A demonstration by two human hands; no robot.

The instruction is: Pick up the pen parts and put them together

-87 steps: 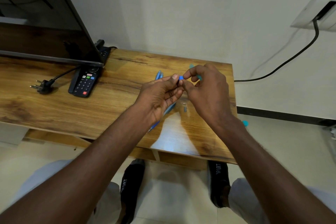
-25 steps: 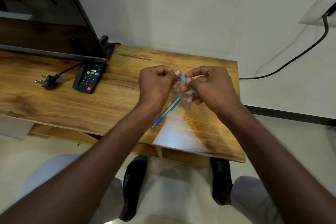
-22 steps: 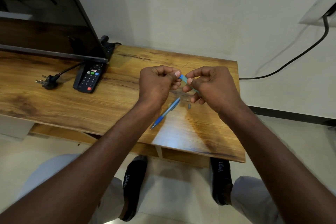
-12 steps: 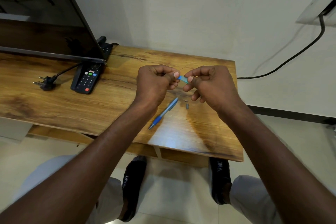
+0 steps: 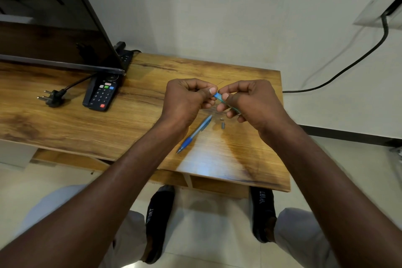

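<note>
Fingers of both hands are curled over the counter point(image 5: 65, 124); a light-blue pen barrel point(image 5: 219, 98) is pinched at its upper end by the left hand point(image 5: 185, 99) and held along its length by the right hand point(image 5: 250, 102). Below them, 1 blue pen point(image 5: 194, 134) and 2 small metal parts point(image 5: 222, 123) are laid on the wood; a remote point(image 5: 102, 93) is seen well apart
</note>
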